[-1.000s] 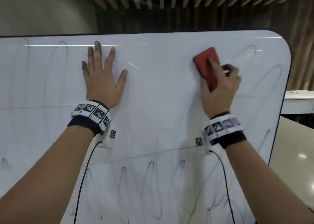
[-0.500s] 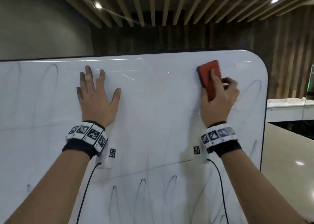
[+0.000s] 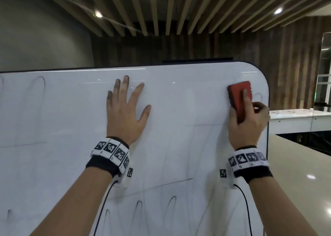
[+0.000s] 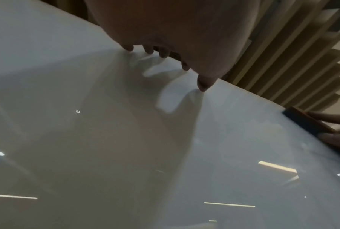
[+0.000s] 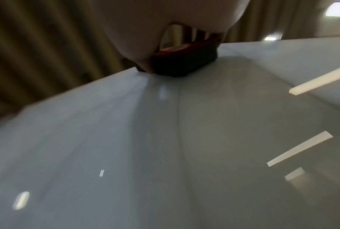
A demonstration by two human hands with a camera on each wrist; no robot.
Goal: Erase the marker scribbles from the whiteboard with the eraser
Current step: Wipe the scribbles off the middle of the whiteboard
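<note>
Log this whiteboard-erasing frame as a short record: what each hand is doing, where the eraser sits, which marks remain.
left hand: flat on the whiteboard, fingers spread, holds nothing
right hand: grips the red eraser
eraser position: pressed to the board near its upper right corner
nearest mark: a loop just right of the eraser
remaining scribbles: loops along the lower board and one at upper left
background: white counter behind the board at right
</note>
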